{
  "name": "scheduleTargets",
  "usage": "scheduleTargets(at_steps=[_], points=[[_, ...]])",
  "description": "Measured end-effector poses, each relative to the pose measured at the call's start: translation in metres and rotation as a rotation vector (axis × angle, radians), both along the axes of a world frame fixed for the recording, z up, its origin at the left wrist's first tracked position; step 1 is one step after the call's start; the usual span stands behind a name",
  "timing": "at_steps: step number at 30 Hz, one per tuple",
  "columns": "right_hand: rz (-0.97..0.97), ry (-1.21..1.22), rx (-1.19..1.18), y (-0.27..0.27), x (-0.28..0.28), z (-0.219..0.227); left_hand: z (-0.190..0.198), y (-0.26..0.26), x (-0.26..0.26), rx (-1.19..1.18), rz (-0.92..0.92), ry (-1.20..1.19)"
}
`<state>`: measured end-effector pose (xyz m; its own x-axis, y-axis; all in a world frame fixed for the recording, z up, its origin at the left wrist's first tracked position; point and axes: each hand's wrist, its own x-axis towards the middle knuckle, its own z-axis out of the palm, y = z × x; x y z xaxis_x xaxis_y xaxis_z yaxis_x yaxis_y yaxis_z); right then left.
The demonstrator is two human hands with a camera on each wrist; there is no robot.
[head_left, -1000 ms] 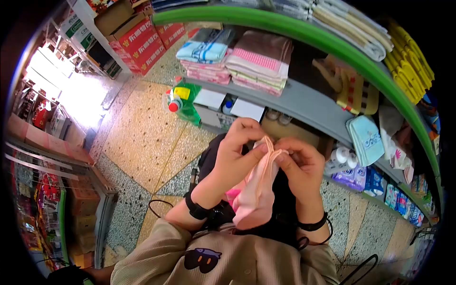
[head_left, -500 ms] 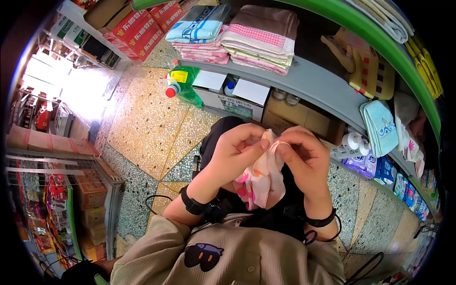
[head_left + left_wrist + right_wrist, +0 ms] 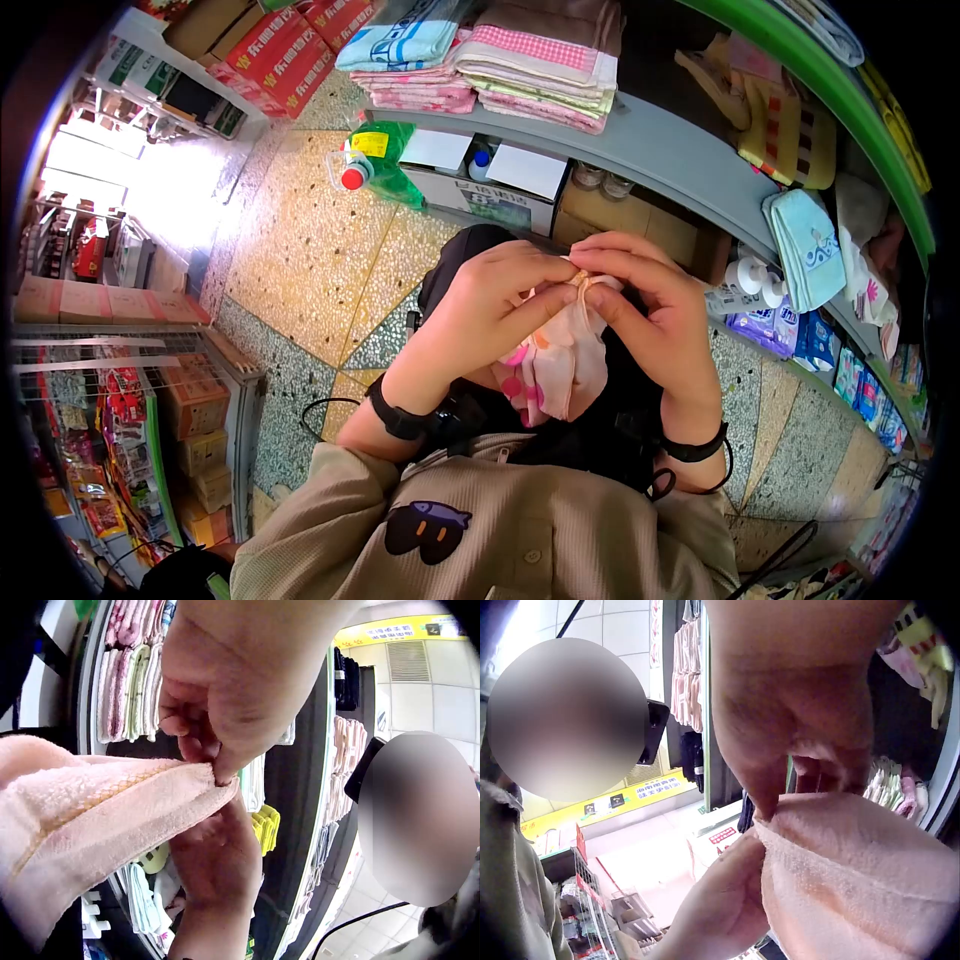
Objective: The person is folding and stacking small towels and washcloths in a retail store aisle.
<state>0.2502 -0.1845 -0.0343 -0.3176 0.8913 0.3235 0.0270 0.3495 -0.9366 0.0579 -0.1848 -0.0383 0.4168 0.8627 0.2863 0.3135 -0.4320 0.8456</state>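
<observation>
A pale pink towel [image 3: 570,370] with darker pink spots hangs in loose folds from both hands, in front of the person's lap. My left hand [image 3: 500,305] pinches its top edge between thumb and fingers. Close beside it, my right hand [image 3: 645,310] pinches the same edge, the two thumbs nearly meeting. In the left wrist view, an orange stitched hem runs along the towel [image 3: 105,817], and two edges lie side by side at the fingertips. The right wrist view shows the fuzzy towel [image 3: 855,877] spreading below the pinching fingers.
Folded towels [image 3: 540,65] are stacked on a grey shelf [image 3: 690,160] ahead. Below stand a green bottle [image 3: 385,160] with a red cap and an open carton [image 3: 640,225]. A light blue towel [image 3: 805,245] hangs at right. Another shelf rack [image 3: 235,420] stands at left.
The hands have come closer together and their fingertips now meet at the towel's top edge. The towel hangs more bunched, its spotted side showing. The head view has shifted, moving the shelf upward.
</observation>
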Motion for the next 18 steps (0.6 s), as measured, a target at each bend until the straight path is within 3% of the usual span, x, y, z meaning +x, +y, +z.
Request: scheduleTargets(at_steps=[2, 5, 9, 13, 16, 18], points=[[0.035, -0.076, 0.060, 0.004, 0.005, -0.003, -0.003, -0.001, -0.001, -0.047, -0.019, -0.030], [0.089, -0.173, 0.183, 0.009, 0.008, 0.002, -0.013, -0.007, 0.009, -0.429, 0.022, -0.364], [0.099, -0.008, -0.234, 0.000, 0.006, -0.004, -0.017, -0.008, 0.008, -0.605, -0.052, -0.589], [0.146, -0.116, -0.210, 0.002, 0.010, -0.005, -0.024, -0.008, 0.012, -0.586, -0.090, -0.667], [0.042, -0.072, -0.138, 0.001, 0.010, -0.006, -0.020, -0.012, 0.014, -0.529, -0.062, -0.563], [-0.064, -0.006, -0.101, -0.001, 0.006, 0.006, -0.024, -0.015, 0.024, -0.299, 0.026, -0.334]])
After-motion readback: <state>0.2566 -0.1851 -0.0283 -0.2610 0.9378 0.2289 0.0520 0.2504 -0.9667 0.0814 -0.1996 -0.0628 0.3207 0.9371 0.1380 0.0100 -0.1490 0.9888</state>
